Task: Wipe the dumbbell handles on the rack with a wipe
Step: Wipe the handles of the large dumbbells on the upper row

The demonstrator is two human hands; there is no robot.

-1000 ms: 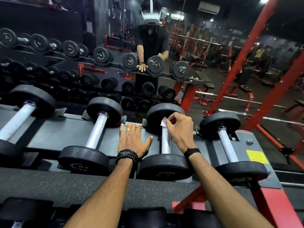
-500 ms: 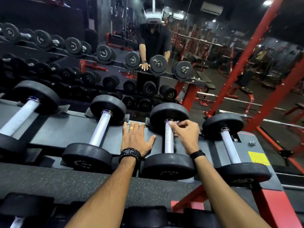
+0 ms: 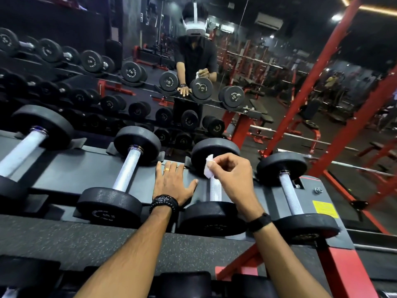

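Several black dumbbells with knurled silver handles lie on the dark rack. My right hand pinches a small white wipe just above the far end of the third dumbbell's handle. The wipe looks lifted clear of the metal. My left hand rests flat on the rack with fingers spread, between the second dumbbell and the third. A fourth dumbbell lies to the right of my right hand.
A mirror behind the rack reflects me and more dumbbell rows. Red steel frame posts rise at the right. A red rack leg and a yellow label sit at the rack's right end. A lower shelf runs below.
My right hand has lifted off the third handle with the wipe now showing between its fingers. My left hand stays flat on the rack. The camera has moved closer.
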